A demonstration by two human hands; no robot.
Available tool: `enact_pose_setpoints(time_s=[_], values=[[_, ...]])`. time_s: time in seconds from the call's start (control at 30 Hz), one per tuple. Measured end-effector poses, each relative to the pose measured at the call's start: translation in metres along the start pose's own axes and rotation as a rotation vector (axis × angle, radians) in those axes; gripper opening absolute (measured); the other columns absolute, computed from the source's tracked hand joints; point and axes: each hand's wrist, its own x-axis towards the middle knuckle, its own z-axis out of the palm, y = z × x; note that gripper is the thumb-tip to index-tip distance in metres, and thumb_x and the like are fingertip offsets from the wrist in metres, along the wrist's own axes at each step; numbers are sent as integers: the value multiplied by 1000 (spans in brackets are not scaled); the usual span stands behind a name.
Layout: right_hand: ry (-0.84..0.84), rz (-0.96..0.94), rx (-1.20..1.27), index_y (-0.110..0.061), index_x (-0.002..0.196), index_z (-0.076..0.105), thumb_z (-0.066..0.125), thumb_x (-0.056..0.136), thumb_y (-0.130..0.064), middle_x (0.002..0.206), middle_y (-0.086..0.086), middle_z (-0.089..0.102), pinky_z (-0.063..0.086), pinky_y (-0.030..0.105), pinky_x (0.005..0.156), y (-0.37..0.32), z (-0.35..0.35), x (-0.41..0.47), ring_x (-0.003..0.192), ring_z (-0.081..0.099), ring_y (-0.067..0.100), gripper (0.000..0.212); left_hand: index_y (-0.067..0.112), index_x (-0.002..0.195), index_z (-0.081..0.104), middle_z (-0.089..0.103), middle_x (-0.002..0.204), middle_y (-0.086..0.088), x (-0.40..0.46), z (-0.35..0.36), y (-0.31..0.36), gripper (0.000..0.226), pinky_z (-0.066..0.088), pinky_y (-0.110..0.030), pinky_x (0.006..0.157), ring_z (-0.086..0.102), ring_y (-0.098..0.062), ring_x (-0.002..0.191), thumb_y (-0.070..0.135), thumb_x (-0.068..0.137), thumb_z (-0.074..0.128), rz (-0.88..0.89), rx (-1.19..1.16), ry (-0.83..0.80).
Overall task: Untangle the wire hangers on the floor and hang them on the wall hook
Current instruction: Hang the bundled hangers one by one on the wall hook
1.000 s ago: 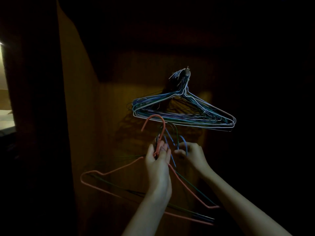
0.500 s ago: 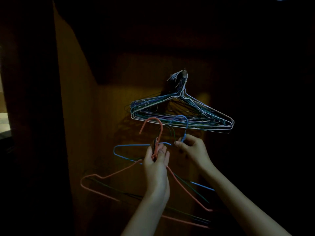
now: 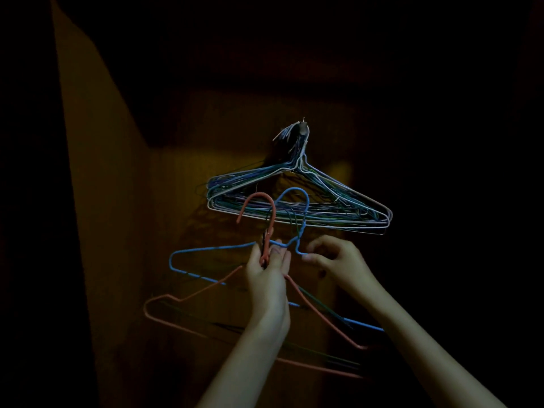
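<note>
Wooden wall (image 3: pixel 123 260): brown panel, dimly lit, filling the far middle of the view; darkness to left and right.

Bundle of hung hangers (image 3: pixel 297 201): many wire hangers, blue, green, white and pinkish, stacked tight together and suspended from the wall hook; lower bars slanting down to the right; shadow cast on the panel behind.

Orange hanger (image 3: pixel 182 298): wire, lowest and nearest of the loose ones; shoulder bend far out to the left, lower bar running down to the right; hook curving up in front of the hung bundle; neck gripped by the left hand.

Blue hanger (image 3: pixel 188 251): wire, just above the orange one and crossing behind it; left bend near the panel, lower bar emerging again at right below the right forearm; hook rising beside the orange hook, overlapping the bundle's lower bars; not on the wall hook.

Dark green hangers (image 3: pixel 323 310): thin wires among the orange and blue frames, faint; number unclear.

Left hand (image 3: pixel 269 272): raised, back toward the camera, fingers (image 3: pixel 276 254) curled round the gathered necks of the orange and dark hangers.

Right hand (image 3: pixel 338 260): to the right of the left, apart from it; fingertips (image 3: pixel 309 257) pinching the blue wire at the bend below its neck.

Wall hook (image 3: pixel 303 129): small, dark, at the top of the bundle; detail hard to make out.
</note>
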Motion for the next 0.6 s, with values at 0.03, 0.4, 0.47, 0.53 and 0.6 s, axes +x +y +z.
enact_pose_setpoints(time_s=[0.03, 0.4, 0.47, 0.53, 0.6], values=[[9, 1, -3, -28, 76, 59, 74, 77, -15, 78, -8, 62, 48, 17, 55, 5, -3, 1, 60, 57, -4, 20, 9, 135, 46, 55, 127, -14, 2, 4, -1, 39, 44, -27, 93, 59, -18, 103, 1, 97, 41, -18, -26, -5], [347, -156, -152, -19, 85, 68, 70, 79, -9, 84, -13, 62, 42, 9, 75, 29, -30, 21, 84, 58, 5, 12, 9, 137, 44, 55, 124, -13, 27, 33, 13, 40, 43, -25, 95, 58, -13, 99, 1, 98, 38, -5, -34, -32], [425, -229, -186, -14, 87, 70, 70, 79, -9, 85, -10, 63, 42, 10, 74, 25, -38, 36, 84, 59, 7, 9, 9, 135, 46, 55, 127, -14, 35, 35, 17, 39, 43, -26, 96, 58, -15, 105, 1, 98, 38, 29, -46, -40], [491, -266, -163, -11, 85, 70, 70, 79, -9, 82, -5, 63, 42, 13, 72, 18, -48, 55, 80, 60, 11, 6, 9, 133, 47, 55, 127, -14, 44, 37, 21, 37, 43, -27, 99, 56, -18, 111, 0, 98, 37, 67, -41, -45], [537, -258, -164, -10, 85, 70, 70, 81, -11, 81, -1, 64, 44, 19, 71, 13, -56, 74, 79, 61, 14, 4, 8, 135, 45, 54, 128, -14, 51, 39, 24, 39, 42, -27, 100, 56, -18, 112, 0, 98, 37, 90, -40, -37]])
